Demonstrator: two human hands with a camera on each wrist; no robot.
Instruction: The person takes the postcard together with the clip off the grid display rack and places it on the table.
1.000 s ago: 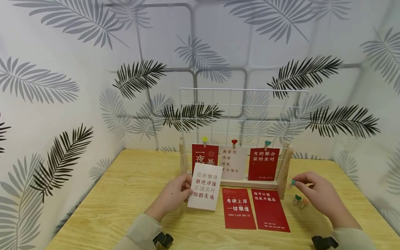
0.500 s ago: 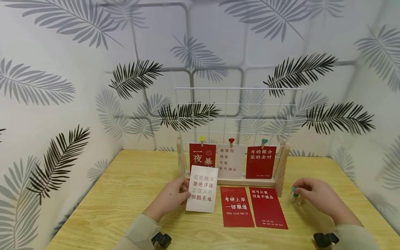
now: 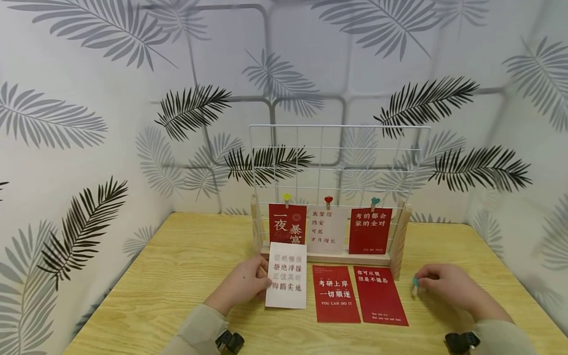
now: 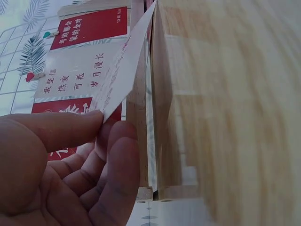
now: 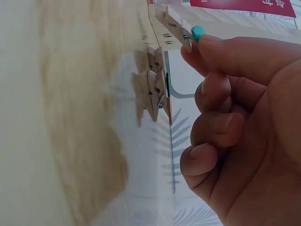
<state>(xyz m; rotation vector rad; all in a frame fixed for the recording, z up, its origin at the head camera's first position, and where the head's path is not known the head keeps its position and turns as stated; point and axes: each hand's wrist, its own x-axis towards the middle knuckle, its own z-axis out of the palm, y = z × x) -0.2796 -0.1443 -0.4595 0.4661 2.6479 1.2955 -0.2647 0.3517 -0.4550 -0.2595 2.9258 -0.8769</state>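
My left hand (image 3: 243,281) pinches the left edge of a white card (image 3: 287,296) with printed characters, between thumb and fingers. The card stands tilted in front of the rack and hides the lower part of a hanging red card (image 3: 281,217). My right hand (image 3: 448,286) pinches a small wooden clothespin (image 5: 175,21) with a teal top by its end, above the table at the right of the rack. In the right wrist view several more wooden clothespins (image 5: 154,89) are on the table beside that hand; the hand hides them in the head view.
A white wire grid rack (image 3: 339,126) on a wooden base (image 3: 346,258) stands behind the hands. On it hang a white card (image 3: 328,239) and a red card (image 3: 370,239), each under a heart clip. Two red cards (image 3: 335,313) lie on the wooden table (image 3: 177,266).
The left hand has lowered the white card a little. My right hand has moved down with the teal clothespin and now covers the loose clothespins. The head view has shifted slightly.
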